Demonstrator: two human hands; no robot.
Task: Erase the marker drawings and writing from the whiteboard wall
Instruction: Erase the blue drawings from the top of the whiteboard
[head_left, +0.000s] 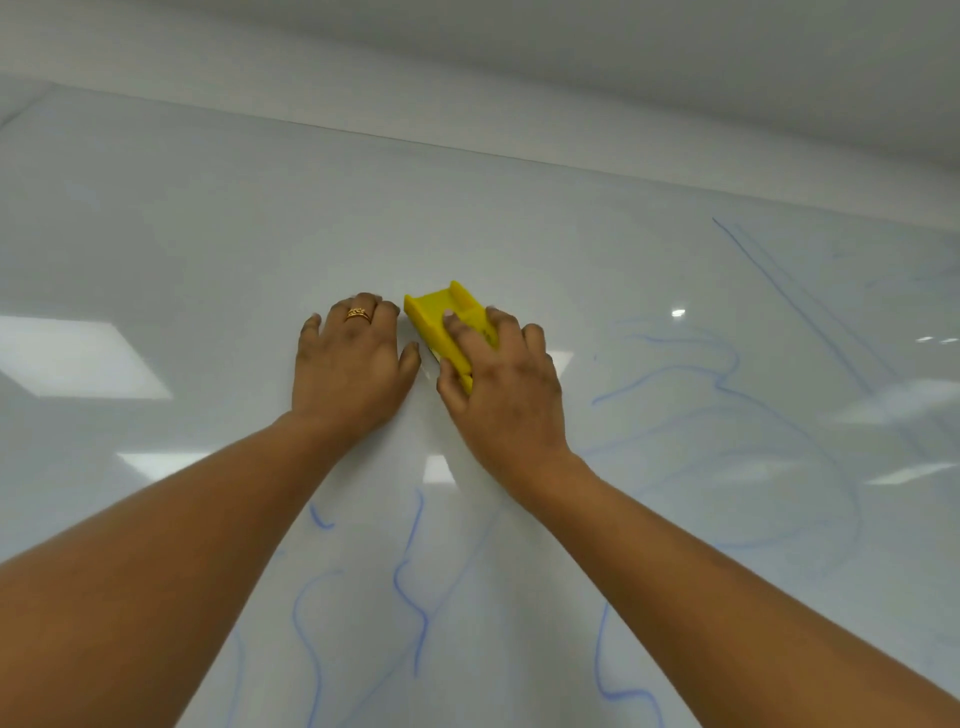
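Observation:
A glossy whiteboard wall (208, 249) fills the view. My right hand (501, 379) grips a yellow eraser (439, 317) and holds it flat against the board near the centre. Just left of it, my left hand (353, 358), with a gold ring on one finger, rests palm-down on the board with fingers spread. Blue marker lines (410, 577) wind below and between my forearms. Fainter blue drawings (727, 395) and long slanted strokes (800, 306) cover the right side.
The board's top edge (467, 148) runs across above my hands, with plain wall above it. Ceiling light reflections (78, 356) glare on the left part of the board, which carries no marks.

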